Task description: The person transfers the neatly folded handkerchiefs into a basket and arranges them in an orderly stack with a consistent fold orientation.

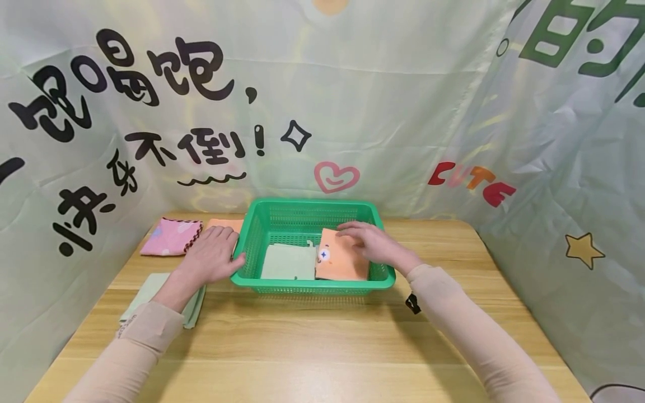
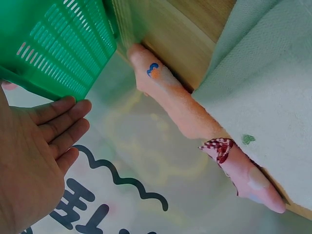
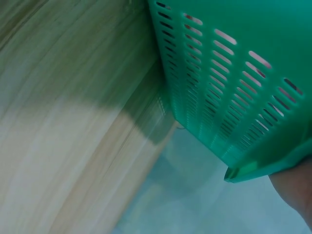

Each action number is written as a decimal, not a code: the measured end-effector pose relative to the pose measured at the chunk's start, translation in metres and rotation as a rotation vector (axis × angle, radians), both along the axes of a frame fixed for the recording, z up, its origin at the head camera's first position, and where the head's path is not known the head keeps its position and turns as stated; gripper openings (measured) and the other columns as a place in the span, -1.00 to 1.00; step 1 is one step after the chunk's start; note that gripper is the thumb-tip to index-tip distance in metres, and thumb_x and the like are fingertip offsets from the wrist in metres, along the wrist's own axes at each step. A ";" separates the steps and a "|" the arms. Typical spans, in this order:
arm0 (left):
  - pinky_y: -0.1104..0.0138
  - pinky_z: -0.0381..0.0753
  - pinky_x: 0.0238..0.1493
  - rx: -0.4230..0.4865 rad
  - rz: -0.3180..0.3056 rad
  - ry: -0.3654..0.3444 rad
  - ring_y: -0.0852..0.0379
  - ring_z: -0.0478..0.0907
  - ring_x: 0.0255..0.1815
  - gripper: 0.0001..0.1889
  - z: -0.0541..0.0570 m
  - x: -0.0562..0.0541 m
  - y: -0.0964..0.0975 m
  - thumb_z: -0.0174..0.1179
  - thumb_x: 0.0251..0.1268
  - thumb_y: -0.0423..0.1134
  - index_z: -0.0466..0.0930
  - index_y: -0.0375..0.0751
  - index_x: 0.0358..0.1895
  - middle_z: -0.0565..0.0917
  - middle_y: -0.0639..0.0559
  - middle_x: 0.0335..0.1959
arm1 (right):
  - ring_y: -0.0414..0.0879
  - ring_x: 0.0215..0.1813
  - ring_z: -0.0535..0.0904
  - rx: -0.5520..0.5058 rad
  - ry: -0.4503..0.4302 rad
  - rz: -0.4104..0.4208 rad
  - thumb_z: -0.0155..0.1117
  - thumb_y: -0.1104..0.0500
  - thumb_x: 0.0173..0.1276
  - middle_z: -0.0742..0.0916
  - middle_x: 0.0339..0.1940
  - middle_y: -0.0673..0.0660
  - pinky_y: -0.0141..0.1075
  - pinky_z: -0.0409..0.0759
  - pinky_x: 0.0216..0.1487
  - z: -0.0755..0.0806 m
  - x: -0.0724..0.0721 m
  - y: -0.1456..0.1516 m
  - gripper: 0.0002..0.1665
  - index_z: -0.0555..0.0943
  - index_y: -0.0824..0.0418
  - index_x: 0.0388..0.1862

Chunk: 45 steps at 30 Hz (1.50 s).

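A green plastic basket (image 1: 312, 284) stands at the back of the table, its slotted side close up in the right wrist view. Inside, a folded pale green towel (image 1: 287, 262) lies left of a folded orange towel (image 1: 342, 263) with a small face print. My right hand (image 1: 375, 243) reaches over the right rim, its fingers loosely extended on the orange towel's upper right part. Beside the left rim is my left hand (image 1: 211, 254), fingers straight and fingertips near the basket's outer wall (image 2: 73, 53); it holds nothing. Behind it, a second orange towel (image 1: 225, 224) is partly covered.
Left on the wooden table (image 1: 302, 347) lie a folded pink towel (image 1: 171, 238) with a patterned edge and another pale green towel (image 1: 151, 286), partly under my left forearm. Printed fabric (image 1: 403, 112) hangs around the table's back and sides.
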<state>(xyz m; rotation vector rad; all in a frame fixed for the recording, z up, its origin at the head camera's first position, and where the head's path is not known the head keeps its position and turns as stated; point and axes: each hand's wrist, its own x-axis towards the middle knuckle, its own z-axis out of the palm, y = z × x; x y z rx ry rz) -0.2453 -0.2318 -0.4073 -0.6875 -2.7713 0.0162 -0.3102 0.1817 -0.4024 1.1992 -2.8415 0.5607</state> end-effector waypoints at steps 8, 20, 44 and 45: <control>-0.10 0.42 0.24 -0.002 0.004 -0.004 -0.27 0.50 0.01 -0.56 0.001 0.000 0.000 0.05 0.37 0.02 0.52 -0.39 -0.13 0.55 -0.25 -0.15 | 0.15 0.42 0.50 -0.045 0.018 -0.059 0.38 0.35 0.41 0.64 0.34 0.18 0.02 0.53 0.37 0.001 0.006 0.000 -0.49 0.63 0.21 0.33; -0.10 0.42 0.24 -0.002 0.001 -0.009 -0.27 0.50 0.01 -0.57 -0.001 0.001 0.000 0.04 0.37 0.02 0.51 -0.38 -0.14 0.55 -0.24 -0.15 | 0.16 0.26 0.63 0.112 -0.045 -0.012 0.26 0.34 0.48 0.66 0.33 0.24 -0.04 0.64 0.20 0.002 0.002 -0.009 -0.53 0.62 0.24 0.35; -0.10 0.42 0.25 0.007 -0.010 -0.001 -0.28 0.50 0.03 -0.55 -0.002 -0.002 -0.001 0.05 0.37 0.03 0.52 -0.39 -0.13 0.56 -0.26 -0.15 | 0.18 0.44 0.51 -0.049 -0.037 -0.070 0.26 0.32 0.49 0.60 0.42 0.22 0.00 0.63 0.24 0.003 0.012 -0.002 -0.50 0.59 0.24 0.39; -0.11 0.42 0.25 0.008 -0.010 0.000 -0.28 0.50 0.03 -0.55 -0.002 -0.002 -0.001 0.05 0.37 0.03 0.52 -0.39 -0.13 0.56 -0.26 -0.15 | 0.19 0.42 0.52 -0.079 -0.026 -0.092 0.27 0.33 0.48 0.59 0.43 0.23 0.00 0.65 0.19 0.003 0.013 0.000 -0.49 0.58 0.23 0.39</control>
